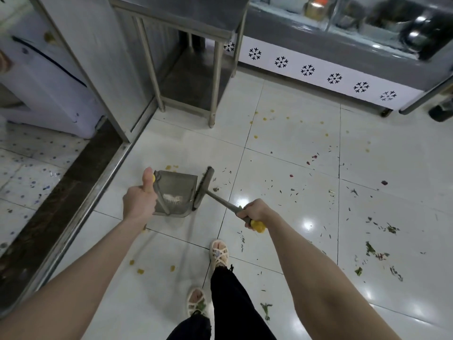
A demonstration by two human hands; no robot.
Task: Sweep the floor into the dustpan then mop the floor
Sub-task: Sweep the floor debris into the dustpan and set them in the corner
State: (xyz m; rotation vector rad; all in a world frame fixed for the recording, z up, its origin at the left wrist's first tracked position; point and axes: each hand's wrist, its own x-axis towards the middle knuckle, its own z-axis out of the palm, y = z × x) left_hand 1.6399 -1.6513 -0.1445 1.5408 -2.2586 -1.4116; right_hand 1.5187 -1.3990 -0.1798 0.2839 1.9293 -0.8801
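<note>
Grey dustpan (pixel 177 188) edge sits beside broom (pixel 204 187), littered floor (pixel 294 153) rightward.

Glossy white tiled floor (pixel 294 136) mirrors overhead lights; a steel table (pixel 186 15) with a lower shelf (pixel 191 79) stands at the back; a snowflake-patterned counter (pixel 294 54) runs along the right; a white appliance (pixel 44 82) sits left.

steel counter (pixel 186 18) with lower shelf, top centre | display case (pixel 294 59) with snowflake-print white panel, top right | white appliance (pixel 49 94), left | dark threshold strip (pixel 78 177) beside it
</note>
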